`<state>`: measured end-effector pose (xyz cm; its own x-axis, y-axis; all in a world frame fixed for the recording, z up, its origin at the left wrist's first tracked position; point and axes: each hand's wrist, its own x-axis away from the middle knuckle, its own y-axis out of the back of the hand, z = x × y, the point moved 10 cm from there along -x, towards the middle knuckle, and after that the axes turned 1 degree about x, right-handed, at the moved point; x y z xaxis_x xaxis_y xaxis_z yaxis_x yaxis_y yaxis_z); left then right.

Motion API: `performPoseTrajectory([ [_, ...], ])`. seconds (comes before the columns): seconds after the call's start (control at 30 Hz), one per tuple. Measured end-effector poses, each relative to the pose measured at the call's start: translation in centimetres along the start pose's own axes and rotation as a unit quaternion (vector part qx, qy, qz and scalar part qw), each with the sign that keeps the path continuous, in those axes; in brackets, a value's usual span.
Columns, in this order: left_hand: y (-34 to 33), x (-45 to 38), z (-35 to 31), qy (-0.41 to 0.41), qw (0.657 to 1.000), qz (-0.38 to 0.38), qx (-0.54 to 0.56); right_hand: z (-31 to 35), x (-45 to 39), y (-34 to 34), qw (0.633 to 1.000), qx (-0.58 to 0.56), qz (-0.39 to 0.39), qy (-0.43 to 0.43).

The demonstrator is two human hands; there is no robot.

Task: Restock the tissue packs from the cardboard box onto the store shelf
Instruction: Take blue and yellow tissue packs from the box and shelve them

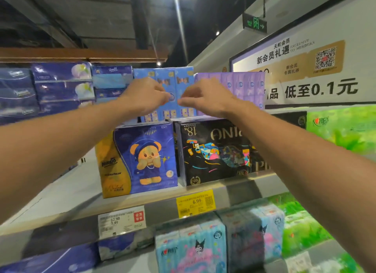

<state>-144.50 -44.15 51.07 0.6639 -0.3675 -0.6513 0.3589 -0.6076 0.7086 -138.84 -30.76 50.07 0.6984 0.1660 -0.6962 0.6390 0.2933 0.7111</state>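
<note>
A light-blue tissue pack point(175, 79) with small bear prints stands upright on top of two packs on the shelf: a dark-blue bear pack point(146, 159) and a black patterned pack point(215, 150). Both my arms reach up to it. My left hand point(145, 96) is in front of its left half, fingers curled against its front. My right hand point(203, 97) is at its right half, fingertips pinching at its front face. Whether either hand truly grips the pack is unclear. The cardboard box is out of sight.
A purple pack point(240, 85) stands right of the light-blue one. Dark-blue tissue packs point(61, 83) are stacked at left. The grey shelf point(67, 193) has bare room left of the bear pack. Price tags point(195, 202) hang on its edge; more packs point(191, 250) fill the shelf below.
</note>
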Motion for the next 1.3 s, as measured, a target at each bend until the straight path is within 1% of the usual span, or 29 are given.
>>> performPoseTrajectory([
  [0.03, 0.4, 0.9, 0.2, 0.002, 1.000, -0.017, -0.010, 1.0, 1.4, -1.1, 0.997, -0.016, 0.079, 0.015],
  [0.07, 0.6, 1.8, 0.2, -0.003, 0.999, -0.035, -0.023, 1.5, 3.1, -2.4, 0.989, -0.004, 0.149, 0.022],
  [0.1, 0.9, 2.8, -0.2, -0.014, 0.998, -0.053, -0.026, 1.8, 4.6, -3.3, 0.981, 0.032, 0.189, 0.032],
  [0.13, 1.2, 3.9, -0.7, -0.030, 0.997, -0.072, -0.017, 2.1, 5.8, -3.8, 0.976, 0.079, 0.197, 0.050],
  [0.2, 1.4, 5.9, -1.6, -0.060, 0.992, -0.106, 0.018, 2.6, 7.1, -3.7, 0.974, 0.127, 0.171, 0.081],
  [0.3, 0.9, 8.8, -2.2, -0.083, 0.985, -0.126, 0.082, 4.2, 7.6, -1.3, 0.982, 0.107, 0.121, 0.097],
  [0.37, 1.4, 11.1, -2.0, -0.086, 0.966, -0.167, 0.179, 4.5, 7.8, 1.7, 0.995, 0.023, 0.061, 0.080],
  [0.43, 1.5, 13.0, -0.9, -0.057, 0.930, -0.191, 0.310, 3.5, 8.0, 5.8, 0.994, -0.096, -0.050, 0.036],
  [0.47, 1.0, 13.5, -0.5, -0.036, 0.914, -0.176, 0.363, 2.8, 8.4, 7.7, 0.982, -0.147, -0.114, 0.015],
  [0.5, 0.2, 13.7, -0.5, -0.019, 0.907, -0.144, 0.394, 1.9, 8.8, 9.0, 0.964, -0.208, -0.168, -0.007],
  [0.53, -0.6, 13.7, -1.0, -0.010, 0.910, -0.106, 0.401, 1.1, 9.3, 9.7, 0.936, -0.282, -0.208, -0.033],
  [0.6, -1.7, 13.1, -2.0, -0.015, 0.926, -0.056, 0.372, -0.9, 10.5, 9.6, 0.860, -0.420, -0.272, -0.100],
  [0.63, -1.8, 12.7, -2.5, -0.021, 0.931, -0.045, 0.361, -1.6, 11.2, 9.3, 0.824, -0.463, -0.302, -0.126],
  [0.7, -1.9, 12.1, -3.2, -0.026, 0.934, -0.030, 0.355, -2.8, 12.6, 8.1, 0.765, -0.513, -0.346, -0.181],
  [0.73, -1.9, 11.7, -3.5, -0.027, 0.934, -0.025, 0.354, -3.1, 13.2, 7.1, 0.741, -0.534, -0.354, -0.203],
  [0.77, -1.7, 11.4, -3.8, -0.026, 0.936, -0.025, 0.351, -3.6, 13.7, 5.9, 0.721, -0.551, -0.355, -0.224],
  [0.8, -1.5, 11.0, -4.1, -0.031, 0.938, -0.024, 0.346, -4.0, 14.1, 5.0, 0.711, -0.557, -0.355, -0.241],
  [0.83, -1.2, 10.5, -4.3, -0.036, 0.939, -0.020, 0.341, -4.5, 14.7, 4.5, 0.724, -0.533, -0.358, -0.251],
  [0.87, -0.8, 9.9, -4.6, -0.046, 0.937, -0.021, 0.345, -4.7, 15.4, 4.9, 0.766, -0.465, -0.362, -0.258],
  [0.9, -0.2, 9.4, -4.7, -0.056, 0.938, -0.028, 0.340, -4.5, 15.9, 6.1, 0.822, -0.356, -0.366, -0.253],
  [0.93, 0.3, 8.8, -4.9, -0.071, 0.945, -0.037, 0.318, -3.7, 16.2, 7.6, 0.871, -0.236, -0.362, -0.232],
  [0.97, 0.5, 8.5, -5.2, -0.085, 0.959, -0.040, 0.267, -2.8, 16.2, 8.8, 0.904, -0.134, -0.355, -0.195],
  [1.0, 0.2, 8.3, -5.8, -0.104, 0.974, -0.036, 0.198, -1.8, 15.9, 9.2, 0.930, -0.074, -0.327, -0.152],
  [1.07, -0.8, 8.5, -7.0, -0.138, 0.987, -0.027, 0.073, 0.2, 14.7, 8.0, 0.973, 0.007, -0.216, -0.081],
  [1.1, -1.4, 8.8, -7.5, -0.145, 0.988, -0.023, 0.047, 0.8, 14.1, 6.7, 0.985, 0.055, -0.156, -0.056],
  [1.13, -2.1, 9.0, -7.9, -0.146, 0.988, -0.021, 0.040, 1.0, 13.7, 5.4, 0.988, 0.104, -0.105, -0.042],
  [1.2, -3.6, 9.2, -7.9, -0.130, 0.991, -0.006, 0.034, 0.6, 13.2, 2.7, 0.984, 0.176, -0.018, -0.033],
  [1.23, -4.2, 9.3, -7.8, -0.120, 0.992, 0.003, 0.032, 0.2, 13.2, 1.6, 0.979, 0.200, 0.014, -0.035],
  [1.3, -4.1, 9.5, -7.9, -0.121, 0.992, 0.001, 0.024, -0.3, 13.2, 0.3, 0.969, 0.241, 0.042, -0.038],
])
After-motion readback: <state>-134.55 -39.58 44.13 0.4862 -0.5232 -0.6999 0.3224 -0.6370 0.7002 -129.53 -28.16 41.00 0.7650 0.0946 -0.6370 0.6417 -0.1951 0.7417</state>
